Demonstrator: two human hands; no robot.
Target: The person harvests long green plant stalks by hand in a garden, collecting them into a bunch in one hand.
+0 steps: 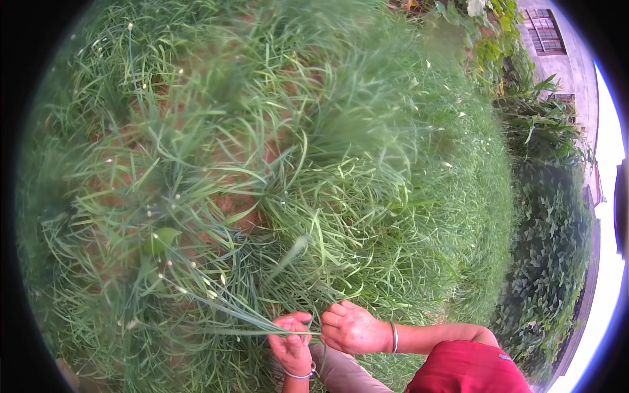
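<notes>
My left hand (291, 341), palm turned up and wearing a bracelet at the wrist, holds a small bunch of thin green stalks (245, 314) with pale buds (211, 294) at their far ends. The stalks fan out to the upper left over the grass-like plants. Beside it on the right, my right hand (349, 326) is closed in a fist at the cut or lower ends of the stalks, its back to the camera, with a bangle (394, 337) on the wrist. The stalks run between the two hands; the right fingertips are hidden.
Dense narrow-leaved green plants (344, 196) surround the hands, with reddish soil (236, 206) showing between them. A broad green leaf (162, 239) stands at the left. Leafy climbing plants (545, 255) and a building (580, 59) are on the right. My trouser leg (344, 371) shows below the hands.
</notes>
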